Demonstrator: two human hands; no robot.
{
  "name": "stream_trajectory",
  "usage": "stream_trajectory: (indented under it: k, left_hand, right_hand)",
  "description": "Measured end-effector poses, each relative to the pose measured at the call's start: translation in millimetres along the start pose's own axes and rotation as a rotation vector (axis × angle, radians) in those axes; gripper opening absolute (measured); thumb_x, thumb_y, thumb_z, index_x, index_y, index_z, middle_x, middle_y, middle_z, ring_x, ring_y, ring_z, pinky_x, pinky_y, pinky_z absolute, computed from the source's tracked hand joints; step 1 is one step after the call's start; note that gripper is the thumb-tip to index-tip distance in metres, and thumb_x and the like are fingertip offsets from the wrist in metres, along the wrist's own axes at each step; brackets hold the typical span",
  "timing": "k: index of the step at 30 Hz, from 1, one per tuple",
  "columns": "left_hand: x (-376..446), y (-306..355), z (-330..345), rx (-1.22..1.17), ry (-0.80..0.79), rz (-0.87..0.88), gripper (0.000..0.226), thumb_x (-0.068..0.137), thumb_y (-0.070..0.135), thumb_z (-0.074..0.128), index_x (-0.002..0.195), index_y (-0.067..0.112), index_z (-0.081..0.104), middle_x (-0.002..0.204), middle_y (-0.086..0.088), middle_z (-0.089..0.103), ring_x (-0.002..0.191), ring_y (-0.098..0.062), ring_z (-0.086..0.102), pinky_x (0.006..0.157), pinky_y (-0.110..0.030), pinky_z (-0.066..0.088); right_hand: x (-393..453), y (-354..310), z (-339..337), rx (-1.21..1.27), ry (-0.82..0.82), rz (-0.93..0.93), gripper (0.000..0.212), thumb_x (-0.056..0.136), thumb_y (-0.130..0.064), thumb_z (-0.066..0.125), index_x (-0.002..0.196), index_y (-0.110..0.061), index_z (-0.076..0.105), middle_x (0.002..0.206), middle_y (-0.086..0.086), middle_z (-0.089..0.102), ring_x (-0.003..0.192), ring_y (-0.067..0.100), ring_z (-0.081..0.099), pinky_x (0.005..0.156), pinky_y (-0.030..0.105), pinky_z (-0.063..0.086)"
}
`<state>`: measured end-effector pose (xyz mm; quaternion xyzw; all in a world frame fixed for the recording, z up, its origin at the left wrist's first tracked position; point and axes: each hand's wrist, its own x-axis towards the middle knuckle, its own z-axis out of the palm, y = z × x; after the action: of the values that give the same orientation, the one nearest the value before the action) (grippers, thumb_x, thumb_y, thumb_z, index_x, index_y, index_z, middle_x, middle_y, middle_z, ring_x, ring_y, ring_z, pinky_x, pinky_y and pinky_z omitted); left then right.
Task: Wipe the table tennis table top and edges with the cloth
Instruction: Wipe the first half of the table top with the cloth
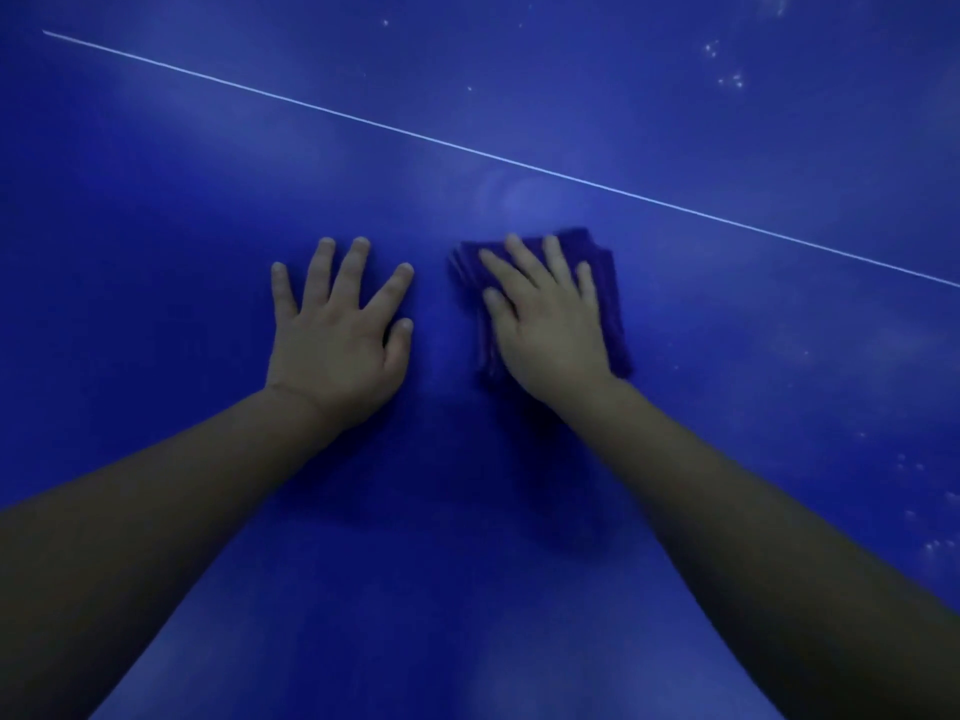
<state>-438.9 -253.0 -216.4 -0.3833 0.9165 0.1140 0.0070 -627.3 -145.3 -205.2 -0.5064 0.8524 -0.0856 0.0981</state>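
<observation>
Reaching in from the near edge of the view, two bare forearms stretch out over the blue table top point(156, 210), whose own edges lie out of frame. A person's left hand point(340, 335) lies flat on the bare surface with its fingers straight and spread, holding nothing, apparently as a brace for the leaning body. Just beside it, and apart from it, the right hand point(545, 324) presses a folded dark cloth point(608, 298) onto the table under flat, extended fingers, a hold that spreads pressure over the whole pad rather than bunching it. The cloth's blurred left side suggests a wiping stroke in progress. Beyond the fingertips, a thin white line point(415, 132) crosses the surface on a slant. Farther out and to the right, pale specks point(730, 77) dot the blue, likely still to be wiped, with open room on every side.
</observation>
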Motion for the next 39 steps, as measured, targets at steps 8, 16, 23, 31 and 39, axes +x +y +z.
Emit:
stream_trajectory:
  k: [8, 16, 23, 31, 39]
  left_hand:
    - [1, 41, 4, 0.027, -0.018, 0.089, 0.061, 0.098, 0.052, 0.021, 0.155, 0.032, 0.025, 0.165, -0.008, 0.012, 0.152, -0.034, 0.000, 0.117, -0.066, 0.000]
    - [-2, 66, 11, 0.017, -0.008, 0.064, 0.065, 0.096, 0.055, 0.018, 0.155, 0.030, 0.026, 0.165, -0.008, 0.013, 0.151, -0.034, 0.002, 0.117, -0.064, -0.001]
    - [-6, 75, 13, 0.012, -0.013, 0.060, 0.065, 0.095, 0.055, 0.017, 0.155, 0.032, 0.025, 0.165, -0.008, 0.013, 0.151, -0.034, 0.003, 0.118, -0.064, 0.001]
    - [-9, 79, 16, -0.004, 0.003, 0.054, 0.061, 0.097, 0.053, 0.018, 0.154, 0.035, 0.027, 0.165, -0.008, 0.015, 0.151, -0.034, 0.004, 0.118, -0.064, 0.002]
    - [-10, 78, 15, -0.018, -0.017, 0.054, 0.060, 0.097, 0.053, 0.019, 0.155, 0.036, 0.024, 0.165, -0.008, 0.012, 0.152, -0.033, 0.001, 0.118, -0.062, -0.002]
  right_hand:
    - [44, 62, -27, 0.002, 0.018, 0.267, 0.048, 0.105, -0.039, 0.031, 0.152, -0.030, 0.036, 0.164, -0.005, 0.025, 0.152, 0.029, 0.012, 0.121, 0.056, 0.007]
    - [50, 94, -32, -0.015, 0.038, 0.278, 0.049, 0.106, -0.043, 0.029, 0.153, -0.033, 0.033, 0.164, -0.008, 0.023, 0.152, 0.025, 0.012, 0.121, 0.054, 0.007]
    - [-42, 77, -16, 0.029, -0.011, 0.108, 0.050, 0.104, -0.042, 0.031, 0.151, -0.030, 0.039, 0.163, -0.010, 0.026, 0.153, 0.024, 0.012, 0.121, 0.054, 0.003]
    - [60, 128, -40, -0.031, 0.031, 0.189, 0.050, 0.105, -0.041, 0.031, 0.153, -0.029, 0.034, 0.163, -0.005, 0.026, 0.151, 0.027, 0.016, 0.120, 0.059, 0.009]
    - [-57, 93, -20, -0.019, 0.017, 0.135, 0.051, 0.102, -0.041, 0.034, 0.151, -0.031, 0.039, 0.162, -0.008, 0.028, 0.152, 0.027, 0.015, 0.120, 0.056, 0.004]
